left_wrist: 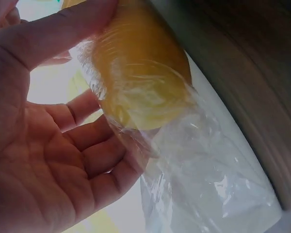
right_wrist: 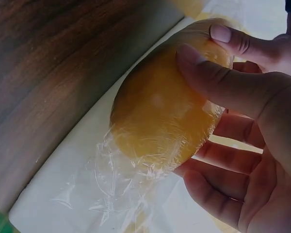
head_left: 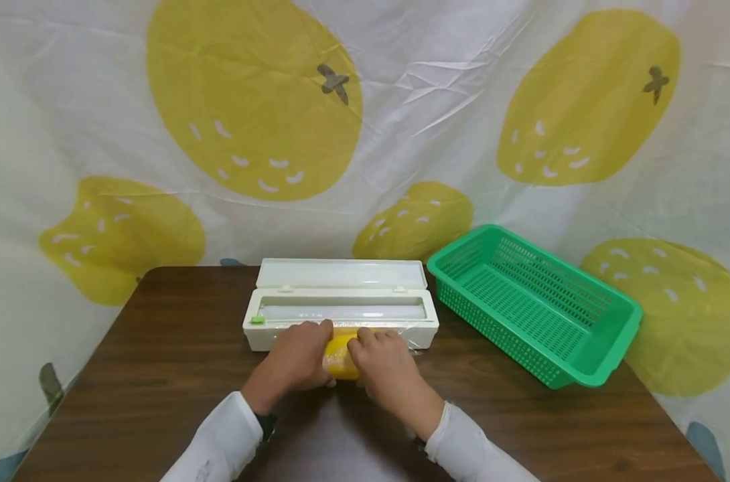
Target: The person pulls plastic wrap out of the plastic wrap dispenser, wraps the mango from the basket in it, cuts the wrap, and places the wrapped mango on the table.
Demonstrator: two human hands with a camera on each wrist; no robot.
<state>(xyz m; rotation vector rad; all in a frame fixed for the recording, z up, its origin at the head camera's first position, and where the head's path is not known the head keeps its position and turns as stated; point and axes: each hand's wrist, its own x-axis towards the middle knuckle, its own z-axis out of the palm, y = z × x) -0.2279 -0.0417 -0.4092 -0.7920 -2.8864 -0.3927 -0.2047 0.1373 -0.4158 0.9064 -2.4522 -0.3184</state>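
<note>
Both hands hold a smooth yellow oval fruit [head_left: 339, 356] with clear cling film [right_wrist: 106, 194] stretched over it. My left hand [head_left: 299, 355] grips one end, thumb on the near side and fingers curled behind. At the other end, my right hand [head_left: 386, 365] does likewise, and in the right wrist view the two thumbs lie close together. Loose film hangs crumpled past both ends of the fruit. Just behind the hands stands a white cling film dispenser [head_left: 259, 340], its lid [head_left: 341, 273] raised and a film roll [head_left: 341, 312] inside. The fruit overlaps its front wall in the head view.
A green plastic basket [head_left: 633, 318] with perforated sides sits at the right, close to the dispenser. A small green slider [head_left: 257, 320] is at the dispenser's left end. The dark wooden table [head_left: 160, 375] ends before a lemon-print curtain [head_left: 413, 134].
</note>
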